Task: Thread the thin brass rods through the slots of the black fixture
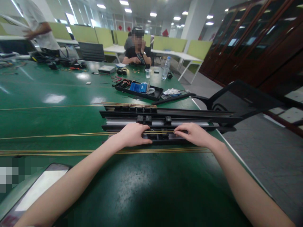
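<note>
Black rail [165,121] bears no readable writing — both hands [133,135] rest flat on it.

The counter [59,123] is glossy smooth green, the rail [165,121] black matt plastic with a silvery metal strip, and the thin rods [59,135] shine like brass.

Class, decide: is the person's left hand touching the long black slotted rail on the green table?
Touching. The head view shows the left hand resting on the long black slotted rail's near edge, fingers curled over it with no gap.
</note>
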Tool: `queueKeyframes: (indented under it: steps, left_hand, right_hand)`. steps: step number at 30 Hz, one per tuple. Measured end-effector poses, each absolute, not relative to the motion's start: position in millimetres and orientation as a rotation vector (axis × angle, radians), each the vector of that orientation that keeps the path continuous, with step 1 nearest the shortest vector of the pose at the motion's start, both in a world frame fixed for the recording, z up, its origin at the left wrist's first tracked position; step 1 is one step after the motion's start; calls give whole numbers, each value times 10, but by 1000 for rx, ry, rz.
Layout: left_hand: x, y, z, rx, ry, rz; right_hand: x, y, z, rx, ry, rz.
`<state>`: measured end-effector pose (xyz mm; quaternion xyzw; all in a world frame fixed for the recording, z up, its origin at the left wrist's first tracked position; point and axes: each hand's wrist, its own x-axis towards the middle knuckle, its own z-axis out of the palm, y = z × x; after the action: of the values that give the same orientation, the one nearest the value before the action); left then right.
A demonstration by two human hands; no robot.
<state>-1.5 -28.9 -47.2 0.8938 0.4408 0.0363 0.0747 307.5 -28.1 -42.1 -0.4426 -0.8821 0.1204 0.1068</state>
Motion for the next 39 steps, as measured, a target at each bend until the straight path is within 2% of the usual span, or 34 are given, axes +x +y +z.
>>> queueKeyframes:
  steps: [39]
  left_hand:
    - [-14,-285,-469,2670,1342,81]
  right_hand:
    - [3481,-228,-247,-1619,-2432,905]
